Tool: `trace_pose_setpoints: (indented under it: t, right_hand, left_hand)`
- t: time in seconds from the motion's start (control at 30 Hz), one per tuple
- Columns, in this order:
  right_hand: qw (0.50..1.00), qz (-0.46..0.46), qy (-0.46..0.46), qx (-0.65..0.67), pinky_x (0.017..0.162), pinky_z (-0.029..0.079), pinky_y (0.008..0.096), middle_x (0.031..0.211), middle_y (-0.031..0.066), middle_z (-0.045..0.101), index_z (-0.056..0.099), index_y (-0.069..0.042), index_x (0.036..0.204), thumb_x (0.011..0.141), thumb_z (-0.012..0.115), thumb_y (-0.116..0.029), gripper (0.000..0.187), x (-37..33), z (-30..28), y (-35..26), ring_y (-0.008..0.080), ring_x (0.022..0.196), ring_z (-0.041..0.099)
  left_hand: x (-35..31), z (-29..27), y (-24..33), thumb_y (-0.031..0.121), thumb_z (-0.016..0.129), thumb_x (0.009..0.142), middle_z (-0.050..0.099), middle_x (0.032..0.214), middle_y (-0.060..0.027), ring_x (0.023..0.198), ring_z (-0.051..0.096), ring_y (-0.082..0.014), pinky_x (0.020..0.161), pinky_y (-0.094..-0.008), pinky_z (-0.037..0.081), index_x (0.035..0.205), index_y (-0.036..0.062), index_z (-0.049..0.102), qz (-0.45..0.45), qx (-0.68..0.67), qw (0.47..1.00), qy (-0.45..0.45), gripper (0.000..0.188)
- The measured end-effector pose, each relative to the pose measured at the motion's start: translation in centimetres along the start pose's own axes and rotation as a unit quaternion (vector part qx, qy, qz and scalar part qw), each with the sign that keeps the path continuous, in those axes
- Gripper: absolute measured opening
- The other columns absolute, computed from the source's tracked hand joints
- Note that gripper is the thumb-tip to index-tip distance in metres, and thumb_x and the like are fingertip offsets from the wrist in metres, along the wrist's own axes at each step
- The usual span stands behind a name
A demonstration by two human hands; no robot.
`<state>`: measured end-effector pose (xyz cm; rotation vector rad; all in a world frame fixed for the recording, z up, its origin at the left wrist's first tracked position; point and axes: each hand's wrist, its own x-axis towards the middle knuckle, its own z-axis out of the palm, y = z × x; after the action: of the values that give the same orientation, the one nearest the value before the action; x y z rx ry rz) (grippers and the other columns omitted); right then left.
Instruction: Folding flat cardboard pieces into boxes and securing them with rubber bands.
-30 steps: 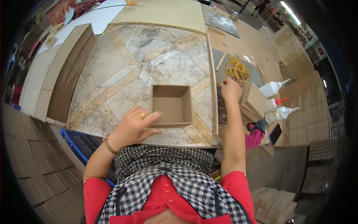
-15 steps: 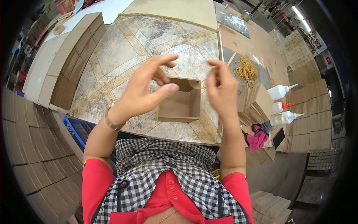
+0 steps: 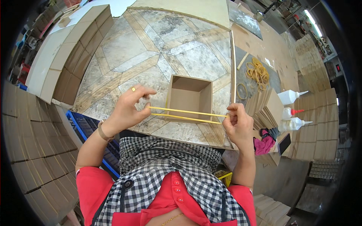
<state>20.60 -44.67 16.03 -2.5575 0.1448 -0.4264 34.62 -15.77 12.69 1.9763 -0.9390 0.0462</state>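
A yellow rubber band (image 3: 188, 111) is stretched between my two hands in two nearly parallel strands. It passes over the near side of an open brown box (image 3: 188, 94) on the patterned tabletop (image 3: 139, 56). My left hand (image 3: 130, 107) has one end looped on its thumb side, with the fingers curled toward it. My right hand (image 3: 238, 121) pinches the other end between thumb and fingers, just beyond the box's right near corner. The box's inside faces up and holds nothing I can see. Another yellow band shows along its left side.
Rubber bands (image 3: 257, 73) lie in a heap at the right, beside stacked brown panels (image 3: 266, 105). White glue bottles (image 3: 289, 96) and a pink cloth (image 3: 264, 143) are close by. A row of joined boxes (image 3: 77, 52) lines the left; a blue crate (image 3: 85, 132) sits below the table edge.
Both hands have come down toward the table's near edge and moved apart. The rubber band, slack by the right hand before, is now drawn taut between them.
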Motion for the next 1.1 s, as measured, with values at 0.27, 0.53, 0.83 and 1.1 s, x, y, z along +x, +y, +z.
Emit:
trace_pose_setpoints:
  t: [0.27,0.53,0.83,1.1]
  right_hand:
    - [0.992,-0.039,-0.012,0.118,0.058,0.046,0.0263,0.069,0.0046,0.054,0.053,-0.002,0.101,0.072,0.060,0.001,0.031,0.6,-0.2,0.4,0.0147,0.060,0.055]
    - [0.983,-0.033,-0.087,0.159,0.080,0.049,0.0312,0.096,0.0119,0.058,0.049,-0.002,0.117,0.068,0.060,-0.001,0.050,1.5,1.6,4.0,0.0222,0.090,0.060]
    - [0.942,-0.086,-0.029,0.323,0.096,0.045,0.0337,0.120,0.0183,0.057,0.049,0.005,0.125,0.069,0.047,0.002,0.056,5.9,6.2,5.1,0.0253,0.111,0.057]
    - [0.885,0.111,-0.068,0.448,0.079,0.049,0.0254,0.087,0.0091,0.068,0.065,0.006,0.093,0.077,0.043,0.007,0.027,9.5,7.1,6.4,0.0140,0.084,0.063]
  left_hand:
    - [2.3,-0.6,1.3,-0.001,0.061,0.064,0.043,0.133,-0.0175,0.124,0.043,-0.0334,0.104,-0.0403,0.036,0.128,0.0065,0.047,0.083,-0.065,0.991,-0.079,0.065]
    - [1.6,2.9,0.4,0.002,0.060,0.065,0.024,0.148,-0.0198,0.138,0.025,-0.0341,0.111,-0.0454,0.025,0.141,0.0057,0.027,0.048,-0.080,0.994,-0.051,0.083]
    - [4.2,4.0,-2.8,0.000,0.054,0.067,0.054,0.126,-0.0147,0.124,0.047,-0.0258,0.108,-0.0400,0.031,0.134,0.0030,0.035,0.000,-0.213,0.976,-0.047,0.070]
    - [9.4,4.7,-6.9,-0.012,0.046,0.070,0.063,0.086,-0.0024,0.077,0.059,-0.0077,0.101,-0.0349,0.041,0.091,0.0014,0.062,-0.114,-0.361,0.918,-0.120,0.029]
